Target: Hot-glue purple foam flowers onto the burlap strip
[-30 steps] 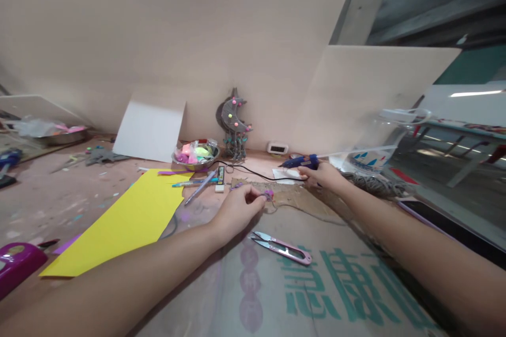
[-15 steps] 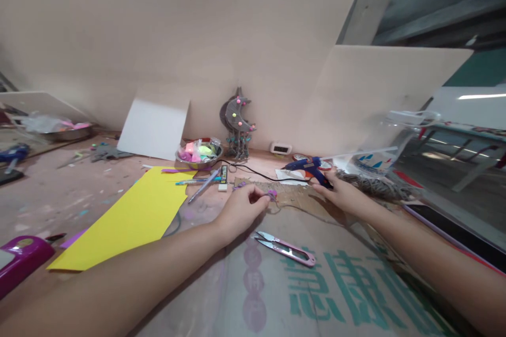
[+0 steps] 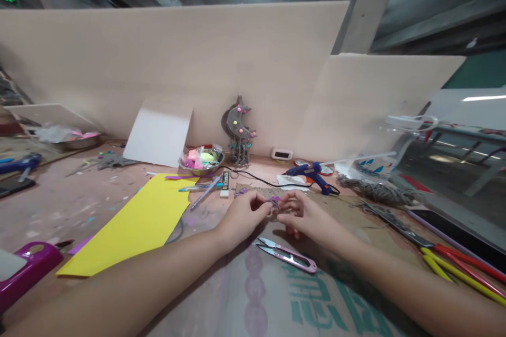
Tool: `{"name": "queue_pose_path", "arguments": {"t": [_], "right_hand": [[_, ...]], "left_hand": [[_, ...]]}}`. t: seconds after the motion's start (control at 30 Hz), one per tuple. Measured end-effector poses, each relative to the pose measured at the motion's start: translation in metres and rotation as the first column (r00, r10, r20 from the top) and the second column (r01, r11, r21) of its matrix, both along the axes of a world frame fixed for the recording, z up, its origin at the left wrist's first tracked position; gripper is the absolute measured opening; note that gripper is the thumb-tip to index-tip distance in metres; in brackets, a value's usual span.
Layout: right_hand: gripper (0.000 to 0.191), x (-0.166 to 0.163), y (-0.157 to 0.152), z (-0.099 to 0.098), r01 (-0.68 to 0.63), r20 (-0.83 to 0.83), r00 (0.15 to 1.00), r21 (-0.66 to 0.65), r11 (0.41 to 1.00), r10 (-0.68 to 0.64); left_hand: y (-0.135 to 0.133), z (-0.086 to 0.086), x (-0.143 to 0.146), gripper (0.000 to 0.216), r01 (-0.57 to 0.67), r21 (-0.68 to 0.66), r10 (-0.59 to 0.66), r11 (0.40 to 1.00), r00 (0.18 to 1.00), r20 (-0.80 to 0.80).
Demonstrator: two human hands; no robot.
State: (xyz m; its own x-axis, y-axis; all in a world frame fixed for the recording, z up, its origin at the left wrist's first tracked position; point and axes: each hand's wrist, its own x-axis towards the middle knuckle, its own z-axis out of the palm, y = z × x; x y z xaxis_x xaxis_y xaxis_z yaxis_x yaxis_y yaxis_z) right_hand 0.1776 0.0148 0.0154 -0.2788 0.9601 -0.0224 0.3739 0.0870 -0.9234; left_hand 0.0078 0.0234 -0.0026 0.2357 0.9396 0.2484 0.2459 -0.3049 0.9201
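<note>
My left hand (image 3: 247, 216) pinches a small purple piece (image 3: 274, 199) wound with grey yarn (image 3: 272, 211), just above the cardboard. Facing it, my right hand (image 3: 298, 213) has its fingers curled at the same piece; what lies between its fingertips is too small to make out. Pink thread snips (image 3: 288, 256) lie on the cardboard (image 3: 237, 284) in front of both hands. Behind my right hand, a blue hot glue gun (image 3: 314, 175) rests on its stand. A bit of purple trim (image 3: 241, 192) lies behind my left hand.
Yellow paper (image 3: 134, 226), pens (image 3: 205, 192) and a bowl of coloured clay (image 3: 201, 160) are on the left. A grey moon ornament (image 3: 239, 126) stands at the back. To the right are a yarn skein (image 3: 377, 189), large scissors (image 3: 419, 239), a phone (image 3: 454, 231) and a plastic jug (image 3: 375, 160).
My right hand has left the glue gun, which now stands by itself, and come in beside my left hand. The left hand keeps its pinch. The view has tilted up slightly.
</note>
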Motion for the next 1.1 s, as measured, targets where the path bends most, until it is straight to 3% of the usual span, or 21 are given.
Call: {"name": "queue_pose_path", "arguments": {"t": [0.07, 0.17, 0.3, 0.43, 0.53, 0.7, 0.87, 1.1], "right_hand": [[0.033, -0.0009, 0.0009, -0.0043, 0.000, -0.008, 1.000, 0.037, 0.999, 0.000], [0.020, 0.0038, -0.0016, -0.0051, 0.047, 0.094, 0.993, 0.204, 0.978, -0.067], [0.022, 0.0064, -0.0065, -0.0013, 0.116, 0.196, 0.956, 0.426, 0.897, -0.217], [0.021, 0.0046, -0.0078, -0.0023, 0.133, 0.215, 0.933, 0.537, 0.833, -0.287], [0.023, 0.0042, -0.0069, -0.0057, 0.140, 0.179, 0.945, 0.531, 0.836, -0.272], [0.026, 0.0038, -0.0059, -0.0066, 0.132, 0.130, 0.969, 0.440, 0.888, -0.209], [0.027, 0.0014, -0.0072, -0.0019, 0.172, 0.121, 0.964, 0.388, 0.905, -0.235], [0.024, -0.0013, -0.0080, -0.0013, 0.198, 0.030, 0.977, 0.267, 0.943, -0.213]], "left_hand": [[0.0001, 0.0003, -0.0003, 0.018, -0.002, -0.010, 0.002, 1.000, 1.000, 0.000], [-0.0006, 0.0011, -0.0007, 0.019, 0.012, -0.027, -0.012, 1.000, 1.000, -0.014], [-0.0027, 0.0034, -0.0011, 0.018, 0.027, -0.011, -0.028, 1.000, 0.997, -0.069], [-0.0032, 0.0035, -0.0012, 0.020, 0.067, 0.002, -0.066, 0.998, 0.994, -0.092], [-0.0031, 0.0025, -0.0012, 0.020, 0.099, 0.007, -0.098, 0.995, 0.992, -0.086], [-0.0052, 0.0044, -0.0016, 0.019, 0.127, -0.003, -0.127, 0.992, 0.988, -0.084], [-0.0065, 0.0064, -0.0020, 0.019, 0.134, -0.013, -0.134, 0.991, 0.989, -0.067], [-0.0004, -0.0025, 0.0002, 0.018, 0.143, -0.044, -0.143, 0.989, 0.990, 0.007]]}}
